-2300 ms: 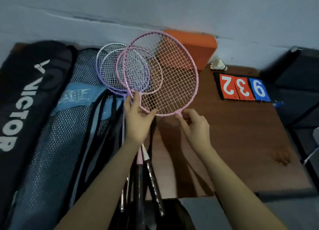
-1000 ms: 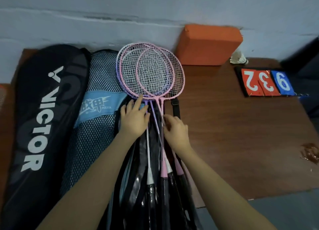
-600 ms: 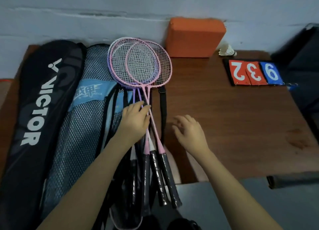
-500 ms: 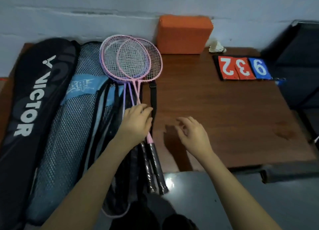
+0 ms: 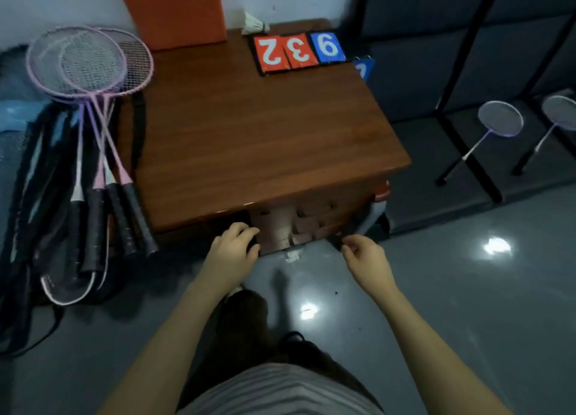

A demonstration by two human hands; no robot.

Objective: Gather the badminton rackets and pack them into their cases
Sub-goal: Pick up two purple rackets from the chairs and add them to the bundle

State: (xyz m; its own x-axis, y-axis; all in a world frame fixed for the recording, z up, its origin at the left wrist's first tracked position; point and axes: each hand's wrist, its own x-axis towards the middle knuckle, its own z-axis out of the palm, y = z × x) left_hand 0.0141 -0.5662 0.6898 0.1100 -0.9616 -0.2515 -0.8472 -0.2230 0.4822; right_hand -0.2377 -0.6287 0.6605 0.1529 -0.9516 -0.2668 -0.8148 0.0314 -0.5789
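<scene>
Several pink and purple rackets (image 5: 90,72) lie stacked on the left of the wooden table (image 5: 265,134), their black grips (image 5: 124,215) hanging over the front edge. They rest on black cases and straps (image 5: 34,178), with a blue mesh case (image 5: 12,112) at the far left edge. Two more rackets (image 5: 500,123) (image 5: 561,112) lie on the dark mat at the right. My left hand (image 5: 233,252) and my right hand (image 5: 364,259) hover in front of the table's front edge, fingers loosely curled, holding nothing.
An orange block (image 5: 174,9), a shuttlecock (image 5: 254,23) and numbered score cards (image 5: 299,51) sit at the table's back. A black pole (image 5: 464,40) stands by the mat. Glossy grey floor (image 5: 436,305) lies below me.
My left hand has let go of the stacked rackets. Both hands have pulled back to the table's front edge. The view has swung right, and the two rackets on the mat now show.
</scene>
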